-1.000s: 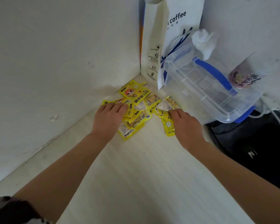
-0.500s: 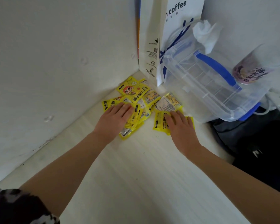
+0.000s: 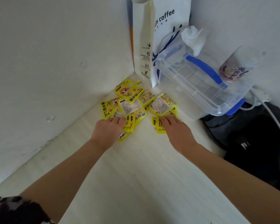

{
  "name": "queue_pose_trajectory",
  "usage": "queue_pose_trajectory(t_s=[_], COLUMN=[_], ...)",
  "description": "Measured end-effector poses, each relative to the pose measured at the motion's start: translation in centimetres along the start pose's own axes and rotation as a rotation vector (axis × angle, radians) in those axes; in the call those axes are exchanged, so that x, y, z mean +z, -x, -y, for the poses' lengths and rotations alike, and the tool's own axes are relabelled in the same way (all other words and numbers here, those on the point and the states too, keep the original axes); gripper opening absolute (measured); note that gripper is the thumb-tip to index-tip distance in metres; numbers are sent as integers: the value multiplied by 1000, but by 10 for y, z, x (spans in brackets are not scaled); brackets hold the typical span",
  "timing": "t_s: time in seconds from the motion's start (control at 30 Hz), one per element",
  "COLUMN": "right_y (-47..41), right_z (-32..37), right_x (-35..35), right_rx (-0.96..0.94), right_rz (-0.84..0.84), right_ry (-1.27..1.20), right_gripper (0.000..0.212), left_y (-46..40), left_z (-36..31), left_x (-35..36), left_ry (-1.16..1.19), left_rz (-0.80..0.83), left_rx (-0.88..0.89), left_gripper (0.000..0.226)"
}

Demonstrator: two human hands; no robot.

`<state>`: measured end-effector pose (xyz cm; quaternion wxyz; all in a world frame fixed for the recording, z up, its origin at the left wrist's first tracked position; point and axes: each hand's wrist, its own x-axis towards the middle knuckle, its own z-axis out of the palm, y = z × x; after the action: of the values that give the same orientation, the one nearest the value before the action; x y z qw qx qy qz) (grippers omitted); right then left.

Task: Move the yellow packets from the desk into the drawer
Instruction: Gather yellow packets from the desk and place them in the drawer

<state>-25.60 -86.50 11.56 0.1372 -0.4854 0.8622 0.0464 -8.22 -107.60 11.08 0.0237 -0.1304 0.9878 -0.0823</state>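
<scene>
A heap of glossy yellow packets [image 3: 132, 102] is lying on the pale, faintly wood-grained desk [image 3: 136, 175], tucked into the corner where two matte white walls are meeting; the flat, roughly square sachets are overlapping one another, some showing a cartoon figure and bold lettering, others a white printed back. The left hand [image 3: 108, 130] is resting palm-down on the near left edge of the heap, its fingers curling over and gathering a few crinkled packets beneath them. The right hand [image 3: 176, 128] is lying on the near right edge of the heap, fingers fairly straight and pressing flat on a couple of packets rather than gripping them. Behind the heap a tall white paper bag [image 3: 162, 38] with blue lettering is standing upright against the corner. Just right of the heap a clear, ribbed plastic box [image 3: 197, 84] with a blue handle is sitting tilted, a crumpled white tissue [image 3: 192, 38] poking up at its far rim. Further right of the heap a pale cup [image 3: 238, 67] with purple print is leaning, and below it a dark fabric bag [image 3: 257, 143] is slumping with a white cable [image 3: 278, 125] running across it.
</scene>
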Motion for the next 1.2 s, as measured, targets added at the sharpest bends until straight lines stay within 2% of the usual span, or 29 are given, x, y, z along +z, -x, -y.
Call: queue_pose_trajectory(t_s=[0.07, 0.2, 0.33, 0.47, 0.53, 0.8, 0.97, 1.2], right_y=[6, 18, 27, 42, 56, 160, 236, 343], right_z=[-1, 2, 9, 16, 22, 47, 69, 119], right_x=[2, 5, 1, 0, -1, 7, 27, 51], right_rx=[-9, -13, 2, 0, -9, 13, 86, 330], right_rz=[0, 12, 22, 8, 1, -115, -223, -261], right_ry=[14, 73, 71, 63, 51, -142, -167, -241], right_gripper=[76, 78, 79, 78, 79, 77, 79, 73], left_y=[11, 34, 58, 79, 93, 159, 196, 265], left_z=[1, -2, -8, -17, -22, -57, -86, -131], left_x=[-4, -11, -17, -26, -30, -46, -56, -67], left_ry=[11, 46, 112, 130, 147, 232, 302, 403], left_rz=[-31, -149, -211, -343, -360, -382, -398, -406], left_rx=[-22, -102, -140, -178, -176, 18, 94, 264], left_gripper=[59, 44, 48, 25, 32, 23, 19, 27])
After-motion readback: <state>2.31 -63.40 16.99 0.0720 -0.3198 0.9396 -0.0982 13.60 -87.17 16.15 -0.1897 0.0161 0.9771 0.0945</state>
